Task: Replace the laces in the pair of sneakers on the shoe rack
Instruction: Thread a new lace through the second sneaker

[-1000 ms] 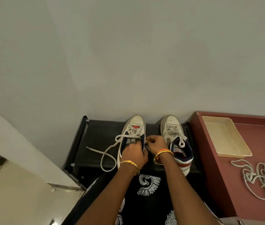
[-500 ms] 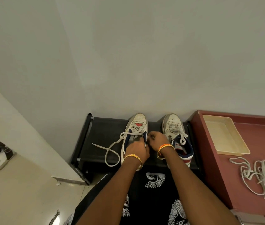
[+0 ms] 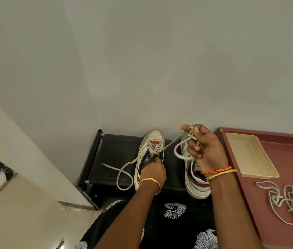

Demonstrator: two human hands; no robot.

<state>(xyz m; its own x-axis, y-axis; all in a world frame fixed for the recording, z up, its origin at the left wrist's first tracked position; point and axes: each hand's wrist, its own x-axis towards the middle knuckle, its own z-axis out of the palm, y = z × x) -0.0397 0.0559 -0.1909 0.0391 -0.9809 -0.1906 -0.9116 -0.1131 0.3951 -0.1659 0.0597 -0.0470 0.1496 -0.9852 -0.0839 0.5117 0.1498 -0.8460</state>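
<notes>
Now the right hand [image 3: 203, 146] grips a lace [image 3: 170, 143] pulled taut from the left sneaker [image 3: 149, 146] on the rack [image 3: 117, 151], above the right sneaker [image 3: 196, 186]. Just nearer on that left sneaker, the left hand [image 3: 153, 172] pinches its tongue.

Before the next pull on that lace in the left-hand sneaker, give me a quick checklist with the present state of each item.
1. Right hand grips the lace: ok, the lace is looped round its fingers.
2. Left hand steadies the left sneaker at the tongue: ok.
3. Lace runs taut from the eyelets to the right hand: ok.
4. Other lace end free of snags: ok, it lies loose in a loop on the shoe rack.
5. Lace fully out of the eyelets: not ok, the toe rows are laced.
6. Replacement laces ready: ok, piled on the red surface beside the tray.
</notes>
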